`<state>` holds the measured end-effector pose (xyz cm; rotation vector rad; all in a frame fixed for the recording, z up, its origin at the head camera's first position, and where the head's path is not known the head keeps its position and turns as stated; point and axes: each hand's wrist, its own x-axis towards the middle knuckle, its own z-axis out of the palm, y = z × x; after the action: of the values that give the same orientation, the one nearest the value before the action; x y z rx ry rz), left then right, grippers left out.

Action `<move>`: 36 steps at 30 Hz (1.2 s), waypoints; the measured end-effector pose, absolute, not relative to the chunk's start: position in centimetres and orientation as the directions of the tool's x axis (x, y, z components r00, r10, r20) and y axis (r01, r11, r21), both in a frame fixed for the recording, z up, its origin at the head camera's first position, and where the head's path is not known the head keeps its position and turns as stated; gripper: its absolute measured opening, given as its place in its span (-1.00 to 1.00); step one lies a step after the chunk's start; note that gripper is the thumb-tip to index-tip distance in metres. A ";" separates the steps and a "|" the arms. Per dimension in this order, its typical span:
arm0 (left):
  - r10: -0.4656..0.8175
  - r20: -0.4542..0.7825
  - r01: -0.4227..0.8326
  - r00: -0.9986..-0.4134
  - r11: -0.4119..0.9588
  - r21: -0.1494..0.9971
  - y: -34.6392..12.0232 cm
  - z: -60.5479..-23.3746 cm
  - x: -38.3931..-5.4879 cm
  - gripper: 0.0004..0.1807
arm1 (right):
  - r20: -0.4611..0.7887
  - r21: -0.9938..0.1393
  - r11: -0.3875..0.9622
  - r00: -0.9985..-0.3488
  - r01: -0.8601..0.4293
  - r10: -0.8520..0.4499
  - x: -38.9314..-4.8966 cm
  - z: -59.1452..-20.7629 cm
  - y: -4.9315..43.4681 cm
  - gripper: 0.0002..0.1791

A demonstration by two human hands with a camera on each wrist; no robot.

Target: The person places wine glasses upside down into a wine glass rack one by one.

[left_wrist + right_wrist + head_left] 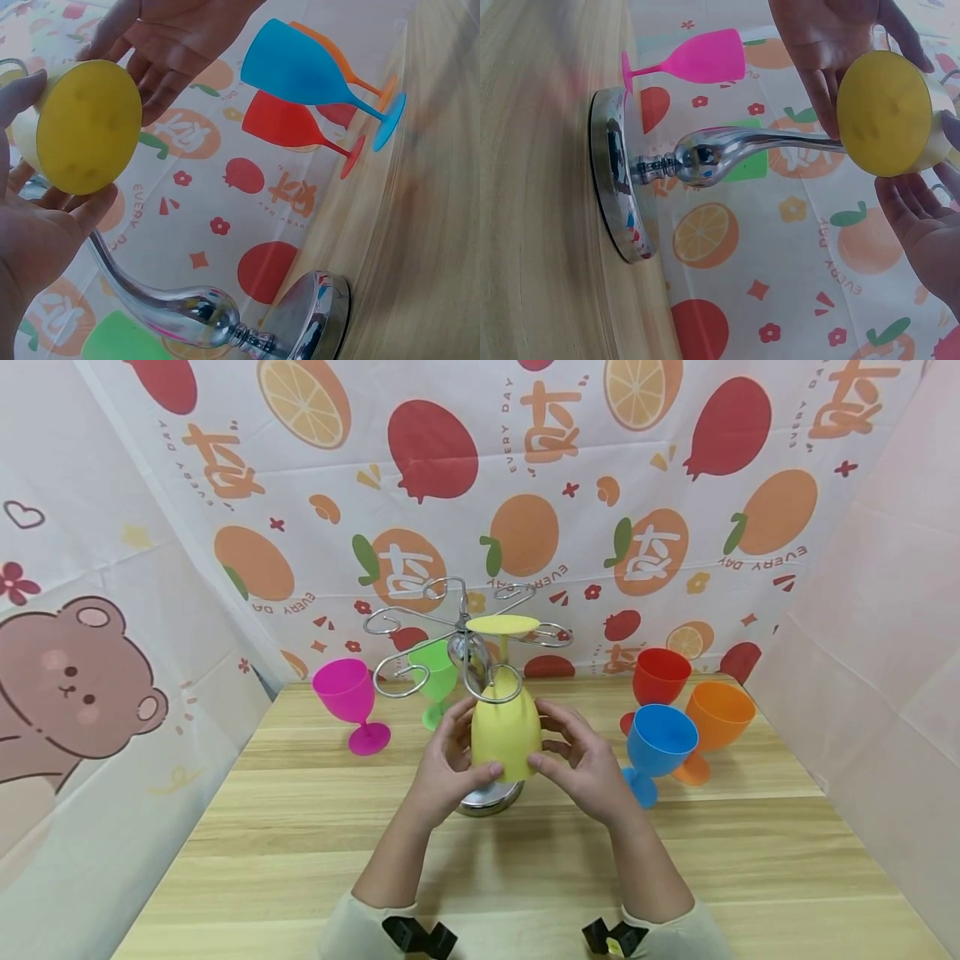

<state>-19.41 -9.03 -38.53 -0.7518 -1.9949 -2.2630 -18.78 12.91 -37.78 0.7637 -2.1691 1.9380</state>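
Observation:
A yellow plastic goblet [506, 739] is upside down, its foot up and its stem at a curled wire hook of the chrome goblet rack [491, 797]. My left hand [444, 770] holds the bowl from the left, thumb on the near side. On the right side my right hand [588, 767] holds the same bowl, thumb also in front. Both wrist views show the goblet's round mouth [90, 127] facing down, with fingers about its rim. Whether the stem sits fully inside the hook is hard to tell.
Behind the rack's left side stand a pink goblet [345, 693] and a green goblet [437, 672]. To the right are a red goblet [660, 675], a blue goblet [662, 742] and an orange goblet [720, 718], all upright on the wooden table [285, 860]. A printed cloth [465, 543] hangs behind.

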 end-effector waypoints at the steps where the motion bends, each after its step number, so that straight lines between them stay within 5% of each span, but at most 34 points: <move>1: 0.285 0.371 0.334 -0.884 -0.173 0.927 -9.0 -38.5 -19.4 -0.02 | 0.421 -0.892 0.046 -0.864 -0.450 -0.277 -18.8 -37.8 12.9 -0.26; 36: 0.287 0.338 0.324 -0.896 -0.095 0.941 -9.6 -38.6 -19.5 0.07 | 0.453 -0.863 0.081 -0.836 -0.498 -0.308 -18.8 -38.0 12.8 -0.35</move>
<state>-19.53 -9.57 -38.56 -0.7082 -2.0949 -2.1939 -18.79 12.82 -37.97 0.8259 -2.1911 1.8564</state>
